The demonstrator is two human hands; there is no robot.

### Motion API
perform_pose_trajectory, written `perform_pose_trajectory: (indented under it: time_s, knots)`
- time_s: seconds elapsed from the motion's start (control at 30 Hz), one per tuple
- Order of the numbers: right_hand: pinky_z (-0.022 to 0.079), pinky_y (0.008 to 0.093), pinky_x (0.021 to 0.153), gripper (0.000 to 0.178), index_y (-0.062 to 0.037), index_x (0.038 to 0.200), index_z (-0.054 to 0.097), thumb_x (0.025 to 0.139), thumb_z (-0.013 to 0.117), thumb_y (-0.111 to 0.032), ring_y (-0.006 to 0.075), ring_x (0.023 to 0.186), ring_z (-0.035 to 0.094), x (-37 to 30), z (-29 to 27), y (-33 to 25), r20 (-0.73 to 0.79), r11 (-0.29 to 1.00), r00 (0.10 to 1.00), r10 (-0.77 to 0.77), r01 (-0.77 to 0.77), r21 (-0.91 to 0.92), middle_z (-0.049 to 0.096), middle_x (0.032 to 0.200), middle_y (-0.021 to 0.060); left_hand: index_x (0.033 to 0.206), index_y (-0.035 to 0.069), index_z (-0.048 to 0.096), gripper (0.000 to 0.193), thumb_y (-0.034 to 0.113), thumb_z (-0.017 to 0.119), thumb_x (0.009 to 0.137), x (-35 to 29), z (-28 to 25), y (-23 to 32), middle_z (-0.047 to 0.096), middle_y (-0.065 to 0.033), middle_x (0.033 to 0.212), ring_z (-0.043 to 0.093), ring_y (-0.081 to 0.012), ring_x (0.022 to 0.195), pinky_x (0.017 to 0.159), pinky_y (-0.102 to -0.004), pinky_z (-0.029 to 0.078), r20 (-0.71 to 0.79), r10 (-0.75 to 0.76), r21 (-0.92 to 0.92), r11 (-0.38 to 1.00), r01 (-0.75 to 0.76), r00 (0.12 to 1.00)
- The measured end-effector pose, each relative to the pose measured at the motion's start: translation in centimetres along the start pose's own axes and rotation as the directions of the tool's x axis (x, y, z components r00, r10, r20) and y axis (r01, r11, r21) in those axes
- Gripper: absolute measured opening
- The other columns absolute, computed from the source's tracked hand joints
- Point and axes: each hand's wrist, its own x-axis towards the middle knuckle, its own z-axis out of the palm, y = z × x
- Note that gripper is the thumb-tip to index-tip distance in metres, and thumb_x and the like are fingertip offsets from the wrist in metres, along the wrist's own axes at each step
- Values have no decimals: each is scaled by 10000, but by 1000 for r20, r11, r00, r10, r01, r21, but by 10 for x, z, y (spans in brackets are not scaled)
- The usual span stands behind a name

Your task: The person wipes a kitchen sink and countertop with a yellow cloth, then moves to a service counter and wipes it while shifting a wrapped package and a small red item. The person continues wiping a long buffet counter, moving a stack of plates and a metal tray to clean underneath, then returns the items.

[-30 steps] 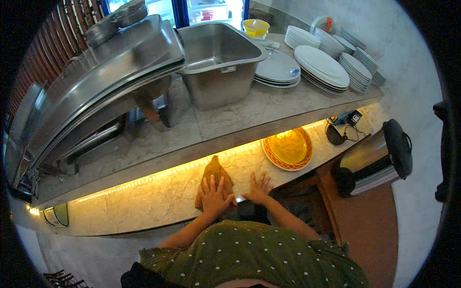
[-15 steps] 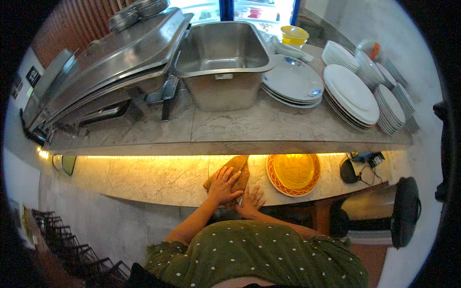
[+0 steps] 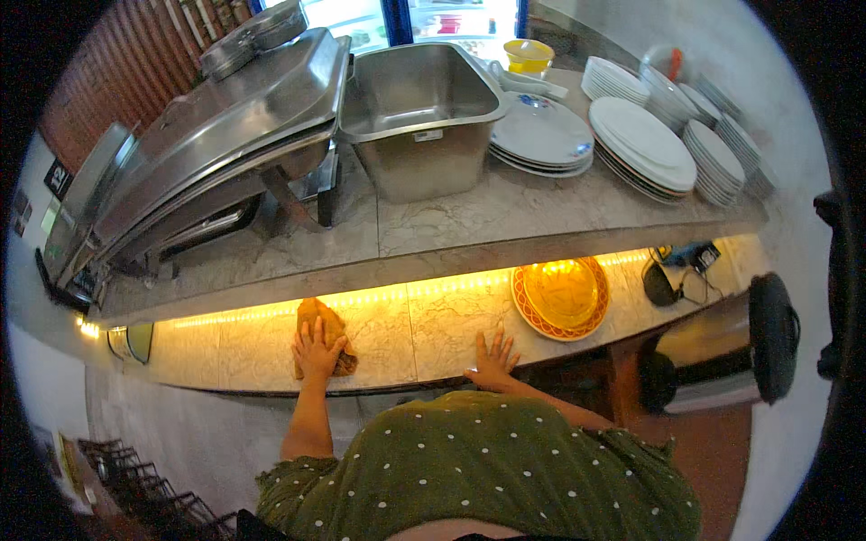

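Note:
On the lit lower counter [image 3: 451, 338], my left hand [image 3: 317, 350] presses down flat on a brown cloth [image 3: 317, 314], its fingers stretched and spread over it. The cloth is crumpled and shows above the fingertips and to the right of the hand. Further right, my right hand [image 3: 493, 361] rests on the counter near its front edge, fingers apart and with nothing in them. Just beyond that hand to the right lies an orange plate with a patterned rim [image 3: 561, 298].
A raised shelf overhangs the counter's back, bearing a steel chafing dish [image 3: 225, 135], a deep steel pan [image 3: 419, 158], stacked white plates [image 3: 642, 144] and a yellow bowl [image 3: 528, 58]. A dark device with cables [image 3: 663, 286] lies at the right end. A black round-ended object [image 3: 774, 338] juts out at right.
My left hand has slid left along the counter with the brown cloth under it. My right hand, beside the left before, now lies apart from it on the bare counter.

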Motion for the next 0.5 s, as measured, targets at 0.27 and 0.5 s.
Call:
perform_pose_trajectory:
  time_s: [0.27,0.5]
  knots:
    - [224,620,1092,777,-133,1478,365,826,678,-417,440,1407,233,-19,-16,8,-160,986,981,-113,130,103,252,1518,273,1514,179,306,866,673,537,840,10,13,0,245,-221,1543,188,-476,1408,1102,-628,197,16,-9,43,999,8,1000]
    - [503,359,905,550,-37,1367,509,955,594,-391,212,1095,601,-67,-120,-17,-234,527,940,-250,335,781,615,1262,122,1488,257,366,836,688,574,803,-44,11,87,212,-226,1553,162,-486,1412,1083,-674,162,64,358,-91,932,-352,931]
